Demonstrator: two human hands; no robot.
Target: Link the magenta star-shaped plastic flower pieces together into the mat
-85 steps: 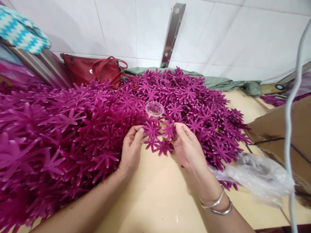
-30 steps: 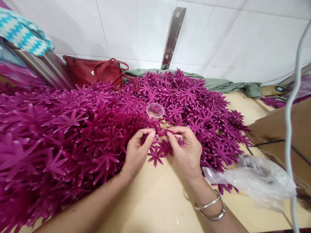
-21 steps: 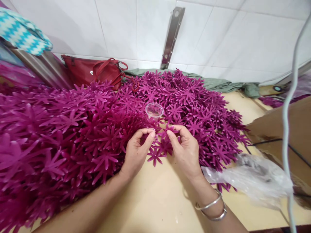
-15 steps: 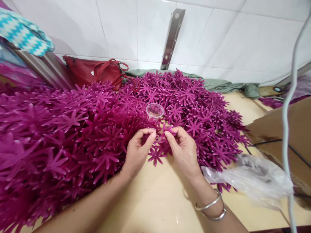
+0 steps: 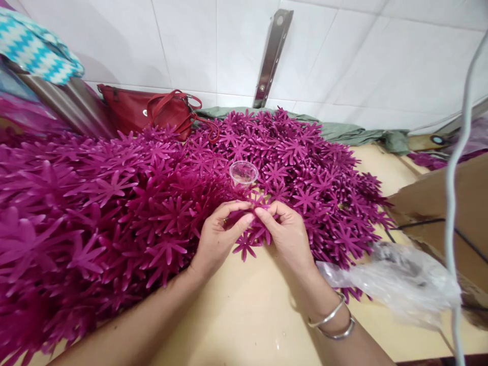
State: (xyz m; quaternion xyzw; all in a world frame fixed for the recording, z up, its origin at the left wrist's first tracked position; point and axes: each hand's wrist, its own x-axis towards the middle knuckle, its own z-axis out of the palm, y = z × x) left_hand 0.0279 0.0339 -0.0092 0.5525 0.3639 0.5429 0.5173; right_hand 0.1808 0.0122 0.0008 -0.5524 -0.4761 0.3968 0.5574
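A big heap of magenta plastic flowers (image 5: 114, 193) covers the left and back of a beige table (image 5: 244, 315). At the heap's near edge my left hand (image 5: 217, 239) and my right hand (image 5: 285, 236) meet, fingertips pinched together on one magenta flower (image 5: 256, 203) held between them. A few loose flowers (image 5: 244, 246) lie on the table just under my fingers. A small clear plastic cup (image 5: 243, 173) sits in the heap just beyond my hands. Two silver bangles (image 5: 333, 323) ring my right wrist.
A red handbag (image 5: 152, 112) lies against the white tiled wall at the back left. Crumpled clear plastic (image 5: 396, 284) lies at the right, with a cardboard box (image 5: 442, 203) behind it. A pale cable (image 5: 453, 203) hangs at the right. Green cloth (image 5: 354, 132) lies behind the heap.
My two hands have drawn together. Earlier they were apart, each pinching at flowers; now their fingertips meet on one flower. The cup and the heap have not moved.
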